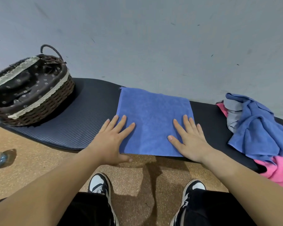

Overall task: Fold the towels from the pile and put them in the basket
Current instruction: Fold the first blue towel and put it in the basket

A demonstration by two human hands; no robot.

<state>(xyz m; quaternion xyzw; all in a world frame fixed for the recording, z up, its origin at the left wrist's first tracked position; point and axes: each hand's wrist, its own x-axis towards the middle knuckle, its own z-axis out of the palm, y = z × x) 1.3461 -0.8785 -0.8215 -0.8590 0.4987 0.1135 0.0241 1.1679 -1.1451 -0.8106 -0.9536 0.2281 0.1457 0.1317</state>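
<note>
On the mat (pixel 82 128) — blue towel (pixel 153 121) flat, near-square | hands spread, palms pressing its near corners

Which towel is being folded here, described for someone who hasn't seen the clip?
A dark mat lies on the floor along the wall, with a basket at its left end and a towel pile at its right. The blue towel lies between them, flat under the left hand and right hand. Unlike the crumpled pile, it is a smooth rectangle.

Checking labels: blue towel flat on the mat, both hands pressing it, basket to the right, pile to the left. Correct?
One error. The head view shows the basket on the left and the pile on the right. The rest holds: blue towel flat on the mat, left hand and right hand pressing it.
</note>
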